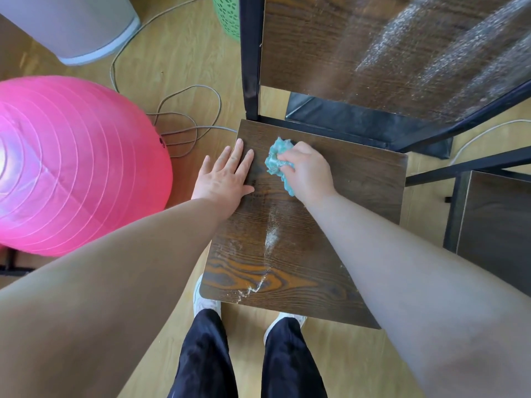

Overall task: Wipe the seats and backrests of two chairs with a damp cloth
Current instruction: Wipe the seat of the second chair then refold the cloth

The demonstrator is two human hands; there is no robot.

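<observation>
A dark wood chair seat (353, 196) with a black metal frame stands right below me. Its backrest (373, 44) rises at the top and carries pale dusty streaks. My right hand (309, 172) grips a bunched teal cloth (277, 160) and presses it on the seat's far left part. My left hand (227, 175) lies flat with straight fingers on the seat's left edge. White dust streaks (271, 239) run down the seat's middle toward the front edge. A second chair's seat (497, 225) shows at the right edge.
A big pink exercise ball (71, 165) sits on the wood floor to the left. Grey cables (186, 130) loop between the ball and the chair. A grey bin (80, 27) and a green basket (227, 12) stand at the top. My legs and white shoes are under the seat's front.
</observation>
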